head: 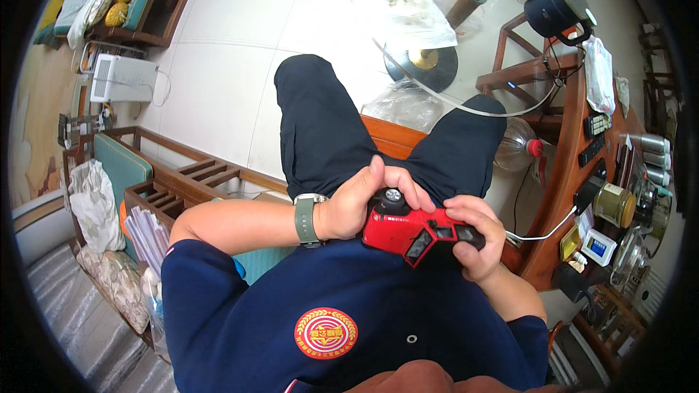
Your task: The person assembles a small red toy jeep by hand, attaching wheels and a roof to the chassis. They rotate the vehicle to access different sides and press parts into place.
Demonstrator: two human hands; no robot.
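A red toy car [401, 226] with black wheels and dark windows lies tilted on its side between my hands, in front of my stomach. My left hand [360, 196], with a green-strapped wristwatch [307, 220] on its wrist, wraps the end at picture left, near a black wheel [392, 199] with a silver hub. The fingers and thumb of my right hand [480, 234] pinch the opposite end around a black part. My palms and fingers hide some of the car's body and its other wheels.
At the right, a wooden table [551, 196] carries remote controls, jars and a dark blue mug [557, 8]. A clear tube [437, 95] arcs above my knee. A large plastic bottle [516, 144] stands beside my leg. Wooden seating [202, 169] is at the left.
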